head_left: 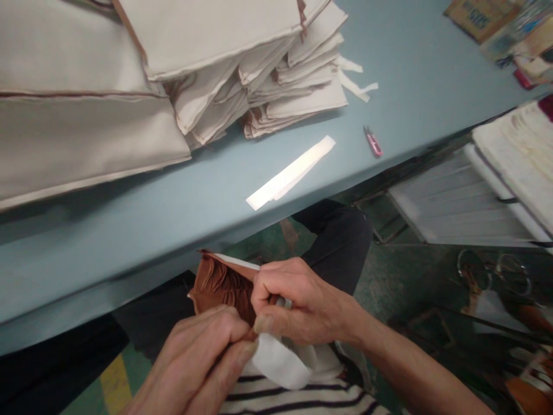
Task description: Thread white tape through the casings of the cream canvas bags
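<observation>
Over my lap, both hands are at a brown pleated fabric piece [220, 282] with a pale outer edge. My left hand [203, 346] is closed, pinching its near edge between thumb and fingers. Close beside it, my right hand [298, 300] is closed too, its thumb and fingers pinching a white strip [283, 366] against the brown edge. The strip's loose part curls down in front of my striped shirt [298, 403]. Something small and pale shows inside my right fist; I cannot make out what. The fingertips partly hide where the strip meets the fabric.
Off-white sewn fabric pieces [86, 138] lie stacked on the blue-grey table [207, 190]. Near its front edge lie white strips [294, 173] and pink thread snips [372, 142]. A cardboard box [479, 17] is at the far right. A rack [436, 202] stands beside the table.
</observation>
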`<state>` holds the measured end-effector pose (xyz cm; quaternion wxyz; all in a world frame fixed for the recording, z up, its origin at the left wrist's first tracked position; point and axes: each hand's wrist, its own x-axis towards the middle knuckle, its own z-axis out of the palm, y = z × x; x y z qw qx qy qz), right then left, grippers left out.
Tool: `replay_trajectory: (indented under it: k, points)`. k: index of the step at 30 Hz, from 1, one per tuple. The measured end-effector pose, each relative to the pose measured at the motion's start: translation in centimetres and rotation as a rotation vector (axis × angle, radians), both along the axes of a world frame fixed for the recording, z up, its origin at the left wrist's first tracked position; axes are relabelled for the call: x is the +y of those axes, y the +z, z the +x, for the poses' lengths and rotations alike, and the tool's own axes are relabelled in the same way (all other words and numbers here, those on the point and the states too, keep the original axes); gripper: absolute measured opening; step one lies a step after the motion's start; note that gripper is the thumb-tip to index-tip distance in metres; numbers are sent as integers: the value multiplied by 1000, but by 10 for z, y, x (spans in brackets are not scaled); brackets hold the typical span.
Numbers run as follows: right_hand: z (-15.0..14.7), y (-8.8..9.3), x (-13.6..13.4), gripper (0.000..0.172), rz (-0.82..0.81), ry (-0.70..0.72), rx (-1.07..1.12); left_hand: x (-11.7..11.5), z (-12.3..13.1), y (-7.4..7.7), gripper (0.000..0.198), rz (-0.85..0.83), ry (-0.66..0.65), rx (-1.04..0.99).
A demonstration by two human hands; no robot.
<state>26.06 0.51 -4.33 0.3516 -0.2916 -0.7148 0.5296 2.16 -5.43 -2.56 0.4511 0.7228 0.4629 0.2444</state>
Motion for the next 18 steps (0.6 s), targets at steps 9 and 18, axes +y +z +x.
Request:
replay_trajectory:
  k: [9,18]
  points:
    - [4,24,13,46,-236,347,-58,12,0,11,29,28,-126,-1]
    - [-2,16,6,43,-478,301,39,20,9,12,40,59,-95,-84]
